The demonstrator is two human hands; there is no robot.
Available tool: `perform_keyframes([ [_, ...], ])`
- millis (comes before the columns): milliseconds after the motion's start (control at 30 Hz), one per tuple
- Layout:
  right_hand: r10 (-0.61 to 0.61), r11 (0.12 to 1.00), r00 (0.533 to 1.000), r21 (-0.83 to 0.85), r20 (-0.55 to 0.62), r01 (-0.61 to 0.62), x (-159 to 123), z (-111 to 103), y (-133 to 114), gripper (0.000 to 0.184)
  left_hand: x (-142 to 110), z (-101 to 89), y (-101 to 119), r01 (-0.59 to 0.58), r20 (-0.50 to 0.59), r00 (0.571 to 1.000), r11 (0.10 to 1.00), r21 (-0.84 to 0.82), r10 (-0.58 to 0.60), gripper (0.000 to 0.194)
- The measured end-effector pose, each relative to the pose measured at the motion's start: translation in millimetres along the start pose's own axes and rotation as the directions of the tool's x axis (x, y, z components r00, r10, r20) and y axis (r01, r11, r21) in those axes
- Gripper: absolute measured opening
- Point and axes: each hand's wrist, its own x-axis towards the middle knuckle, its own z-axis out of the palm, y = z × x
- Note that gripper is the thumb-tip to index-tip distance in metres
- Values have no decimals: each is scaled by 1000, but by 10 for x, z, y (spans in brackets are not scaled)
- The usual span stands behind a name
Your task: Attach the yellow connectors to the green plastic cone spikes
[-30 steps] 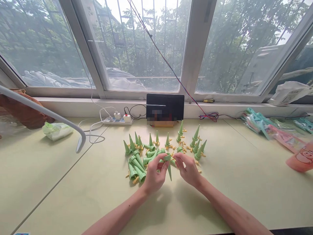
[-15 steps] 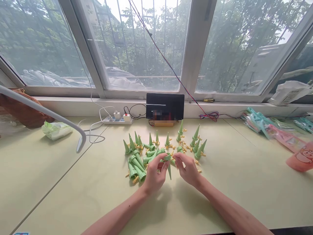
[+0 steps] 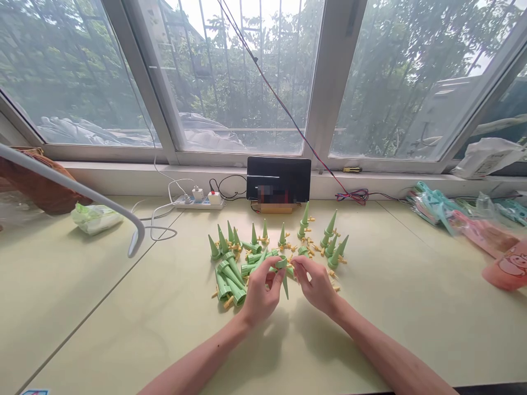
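My left hand [image 3: 264, 288] is closed around a green plastic watering spike [image 3: 285, 285], its pointed end down and its open collar up. Close to that collar, on the right, the fingertips of my right hand [image 3: 315, 278] are pinched together. A bit of yellow shows by them, but what they hold is too small to make out. Left of my hands lies a pile of green spikes [image 3: 233, 277], some with yellow valves [image 3: 228, 302]. Several more spikes [image 3: 338, 253] stand points up behind and to the right, among small loose yellow valves [image 3: 317, 248].
Behind the spikes a dark-screened device [image 3: 278, 180] leans on a small brown stand. A power strip [image 3: 200, 203] with cables lies to its left. A grey metal arm [image 3: 102, 203] crosses the left side. Plastic-wrapped items [image 3: 436, 206] and a pink cup [image 3: 506, 267] are at right.
The hands and the spike hold almost the same pose. Only a very slight shift of the whole view shows.
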Motion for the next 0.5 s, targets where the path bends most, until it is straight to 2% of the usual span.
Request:
perform_keyframes([
  [233, -16, 1000, 1000, -7, -21, 16, -4, -2, -12, 23, 14, 5, 60, 20, -13, 1000, 998, -66, -21, 14],
  [500, -30, 999, 999, -23, -26, 29, -3, 8, 14, 26, 10, 3, 52, 14, 12, 1000, 998, -59, -13, 12],
])
